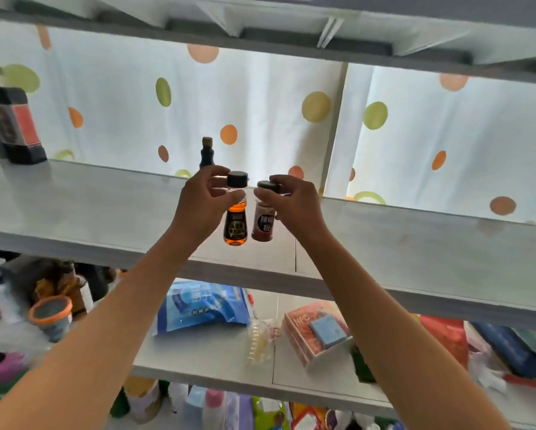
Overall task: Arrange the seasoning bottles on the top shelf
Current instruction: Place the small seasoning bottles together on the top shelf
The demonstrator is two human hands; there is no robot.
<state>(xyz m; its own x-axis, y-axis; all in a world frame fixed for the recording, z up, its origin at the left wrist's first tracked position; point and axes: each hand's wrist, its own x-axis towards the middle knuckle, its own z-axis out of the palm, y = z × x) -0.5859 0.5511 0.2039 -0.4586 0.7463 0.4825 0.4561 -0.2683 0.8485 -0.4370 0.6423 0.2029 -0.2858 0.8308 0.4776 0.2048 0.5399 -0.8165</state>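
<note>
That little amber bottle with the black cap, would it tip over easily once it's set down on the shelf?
Probably somewhat: the amber bottle looks tall and narrow-necked. Its wider lower body holds the liquid, which likely steadies it. The left hand grips only its neck, suggesting it's light.

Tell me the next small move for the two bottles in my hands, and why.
Probably carry both forward and set them down on the shelf. The left hand holds the amber bottle by its neck and the right hand holds the red powder bottle by its cap, both hanging at the shelf's front edge, side by side, with bare surface ahead of the dark bottle at the back.
</note>
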